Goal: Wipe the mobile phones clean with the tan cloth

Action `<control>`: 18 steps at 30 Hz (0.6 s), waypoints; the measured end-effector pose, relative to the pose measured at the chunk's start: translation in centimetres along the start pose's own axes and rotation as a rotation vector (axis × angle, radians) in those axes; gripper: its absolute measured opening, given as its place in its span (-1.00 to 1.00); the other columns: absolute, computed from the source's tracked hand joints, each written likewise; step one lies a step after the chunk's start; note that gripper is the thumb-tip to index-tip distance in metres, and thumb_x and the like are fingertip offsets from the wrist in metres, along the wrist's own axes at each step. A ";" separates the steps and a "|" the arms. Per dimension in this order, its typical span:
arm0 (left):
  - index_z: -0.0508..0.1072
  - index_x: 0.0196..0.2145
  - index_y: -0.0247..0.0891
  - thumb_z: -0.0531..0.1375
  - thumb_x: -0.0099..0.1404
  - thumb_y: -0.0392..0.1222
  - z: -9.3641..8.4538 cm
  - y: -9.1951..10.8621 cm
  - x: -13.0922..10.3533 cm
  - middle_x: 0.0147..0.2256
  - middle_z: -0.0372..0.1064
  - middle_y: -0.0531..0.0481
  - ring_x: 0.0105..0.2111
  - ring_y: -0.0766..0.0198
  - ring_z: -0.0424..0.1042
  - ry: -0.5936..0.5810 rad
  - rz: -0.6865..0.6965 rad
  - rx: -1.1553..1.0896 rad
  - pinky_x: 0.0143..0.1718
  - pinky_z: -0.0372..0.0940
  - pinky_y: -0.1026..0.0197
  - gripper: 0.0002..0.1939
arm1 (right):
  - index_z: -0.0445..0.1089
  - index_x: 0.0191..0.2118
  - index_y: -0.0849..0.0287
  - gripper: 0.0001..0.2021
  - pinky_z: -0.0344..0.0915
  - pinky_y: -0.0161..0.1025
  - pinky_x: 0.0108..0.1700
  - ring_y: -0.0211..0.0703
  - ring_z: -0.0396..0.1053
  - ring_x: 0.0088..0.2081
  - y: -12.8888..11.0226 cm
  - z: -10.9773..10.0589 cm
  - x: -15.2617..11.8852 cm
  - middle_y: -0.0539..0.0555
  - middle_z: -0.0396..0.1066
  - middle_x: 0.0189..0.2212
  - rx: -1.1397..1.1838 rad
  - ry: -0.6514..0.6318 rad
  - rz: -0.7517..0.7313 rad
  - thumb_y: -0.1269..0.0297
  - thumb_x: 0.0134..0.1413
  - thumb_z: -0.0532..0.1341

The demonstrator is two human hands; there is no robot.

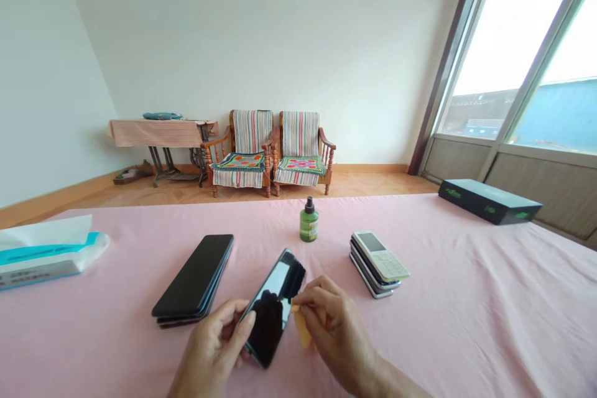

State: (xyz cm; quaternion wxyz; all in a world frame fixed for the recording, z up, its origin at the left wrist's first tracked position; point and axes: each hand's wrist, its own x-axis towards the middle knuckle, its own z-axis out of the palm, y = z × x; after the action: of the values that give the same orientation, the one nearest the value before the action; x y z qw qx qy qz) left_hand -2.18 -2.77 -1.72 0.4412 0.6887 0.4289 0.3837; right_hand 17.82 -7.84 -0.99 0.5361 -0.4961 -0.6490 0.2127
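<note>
My left hand [219, 342] grips a dark smartphone [270, 317] by its lower left side, thumb on the edge of the glossy screen. The phone is tilted above the cloth, and its screen mirrors a bright patch and dark shapes. My right hand [336, 323] is closed on a yellow cloth [303, 328], pinched at the phone's right edge; part of the cloth is hidden in the fingers. To the left lies a stack of smartphones [196, 277]. On the right is a stack of smaller phones with a white keypad phone [380, 255] on top.
A green spray bottle [308, 222] with a black top stands beyond the phone. A tissue pack [46, 255] lies at the left, a black box [489, 200] at the far right. Everything rests on a pink sheet [443, 336]. Two wooden chairs [301, 137] stand by the wall.
</note>
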 end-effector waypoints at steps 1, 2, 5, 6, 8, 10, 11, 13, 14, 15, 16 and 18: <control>0.42 -0.41 -0.27 0.18 0.23 0.16 -0.1 0.0 0.1 -0.62 0.28 0.12 -0.66 0.33 0.28 -0.017 -0.030 -0.027 -0.67 0.19 0.38 -0.61 | 0.49 -0.33 0.14 -0.78 0.29 -0.35 -0.29 -0.23 0.40 -0.32 0.1 -0.4 -0.2 0.05 0.37 -0.35 0.001 -0.002 0.025 0.51 0.15 0.11; 0.42 -0.42 -0.28 0.20 0.21 0.17 -0.1 0.1 0.2 -0.63 0.29 0.12 -0.66 0.33 0.28 -0.044 -0.055 -0.049 -0.66 0.19 0.38 -0.60 | 0.49 -0.34 0.14 -0.78 0.29 -0.34 -0.30 -0.23 0.39 -0.33 0.1 -0.7 -0.5 0.05 0.37 -0.35 -0.001 -0.007 0.050 0.51 0.14 0.11; 0.42 -0.44 -0.30 0.24 0.16 0.16 -0.2 0.6 0.2 -0.62 0.32 0.10 -0.64 0.33 0.32 -0.099 -0.112 -0.108 -0.65 0.19 0.38 -0.59 | 0.48 -0.35 0.16 -0.77 0.27 -0.33 -0.32 -0.22 0.39 -0.34 0.5 -1.5 -1.4 0.05 0.35 -0.37 -0.013 -0.021 0.108 0.53 0.12 0.10; 0.41 -0.44 -0.31 0.26 0.15 0.15 -0.2 0.8 0.1 -0.62 0.32 0.10 -0.64 0.34 0.33 -0.109 -0.134 -0.129 -0.66 0.19 0.39 -0.60 | 0.48 -0.35 0.16 -0.77 0.27 -0.33 -0.32 -0.21 0.39 -0.34 0.7 -1.6 -1.7 0.05 0.35 -0.38 -0.014 -0.020 0.119 0.54 0.11 0.09; 0.41 -0.43 -0.32 0.29 0.11 0.12 -0.1 0.8 0.1 -0.61 0.33 0.10 -0.64 0.36 0.33 -0.137 -0.192 -0.186 -0.68 0.17 0.40 -0.61 | 0.48 -0.34 0.17 -0.77 0.27 -0.32 -0.32 -0.20 0.39 -0.34 0.9 -1.8 -2.0 0.05 0.35 -0.37 -0.007 -0.010 0.128 0.53 0.11 0.09; 0.40 -0.42 -0.33 0.33 0.08 0.08 0.1 0.8 0.1 -0.60 0.33 0.11 -0.64 0.37 0.33 -0.166 -0.254 -0.241 -0.68 0.17 0.41 -0.61 | 0.48 -0.34 0.17 -0.78 0.28 -0.32 -0.31 -0.19 0.39 -0.33 0.9 -1.8 -2.0 0.05 0.35 -0.37 0.004 -0.002 0.124 0.52 0.12 0.09; 0.40 -0.42 -0.34 0.34 0.06 0.07 0.2 0.7 0.2 -0.61 0.33 0.11 -0.65 0.38 0.34 -0.181 -0.279 -0.263 -0.68 0.16 0.42 -0.61 | 0.48 -0.35 0.17 -0.78 0.28 -0.32 -0.30 -0.19 0.39 -0.33 0.9 -1.8 -2.0 0.05 0.35 -0.38 0.009 -0.001 0.119 0.51 0.12 0.09; 0.38 -0.43 -0.34 0.36 0.03 0.08 0.4 0.7 0.2 -0.60 0.33 0.11 -0.65 0.39 0.34 -0.206 -0.312 -0.291 -0.69 0.15 0.42 -0.58 | 0.48 -0.35 0.17 -0.79 0.28 -0.32 -0.30 -0.19 0.39 -0.33 0.6 -1.8 -1.9 0.05 0.35 -0.39 0.013 0.003 0.104 0.49 0.13 0.10; 0.38 -0.44 -0.35 0.37 0.00 0.10 0.6 0.7 0.2 -0.59 0.34 0.10 -0.66 0.40 0.34 -0.218 -0.322 -0.304 -0.69 0.15 0.43 -0.56 | 0.47 -0.35 0.17 -0.79 0.28 -0.32 -0.30 -0.20 0.39 -0.33 0.4 -1.9 -2.0 0.05 0.35 -0.39 0.015 0.005 0.093 0.48 0.14 0.10; 0.37 -0.44 -0.35 0.38 -0.02 0.12 0.7 0.8 0.2 -0.57 0.35 0.09 -0.65 0.40 0.35 -0.229 -0.332 -0.322 -0.68 0.15 0.42 -0.54 | 0.48 -0.35 0.17 -0.80 0.28 -0.32 -0.29 -0.20 0.39 -0.33 0.2 -2.0 -2.1 0.05 0.35 -0.39 0.017 0.006 0.079 0.47 0.14 0.10; 0.37 -0.43 -0.35 0.39 -0.03 0.13 1.0 1.0 0.2 -0.55 0.36 0.07 -0.64 0.41 0.35 -0.239 -0.342 -0.342 -0.67 0.16 0.42 -0.52 | 0.48 -0.34 0.16 -0.80 0.28 -0.33 -0.29 -0.20 0.40 -0.32 0.0 -2.2 -2.3 0.05 0.36 -0.39 0.018 0.007 0.063 0.46 0.15 0.10; 0.38 -0.41 -0.35 0.39 -0.04 0.15 1.6 1.4 0.2 -0.50 0.40 0.04 -0.62 0.42 0.36 -0.252 -0.355 -0.382 -0.65 0.17 0.42 -0.50 | 0.48 -0.32 0.15 -0.81 0.28 -0.34 -0.28 -0.21 0.40 -0.31 -0.3 -2.6 -2.8 0.05 0.36 -0.38 0.020 0.020 0.027 0.43 0.18 0.10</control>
State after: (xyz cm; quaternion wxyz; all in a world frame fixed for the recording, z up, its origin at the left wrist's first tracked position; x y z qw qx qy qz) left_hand -0.34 -3.35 -0.93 0.6729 0.5494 0.4046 0.2858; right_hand 19.88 -11.11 -1.18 0.5447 -0.5016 -0.6346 0.2214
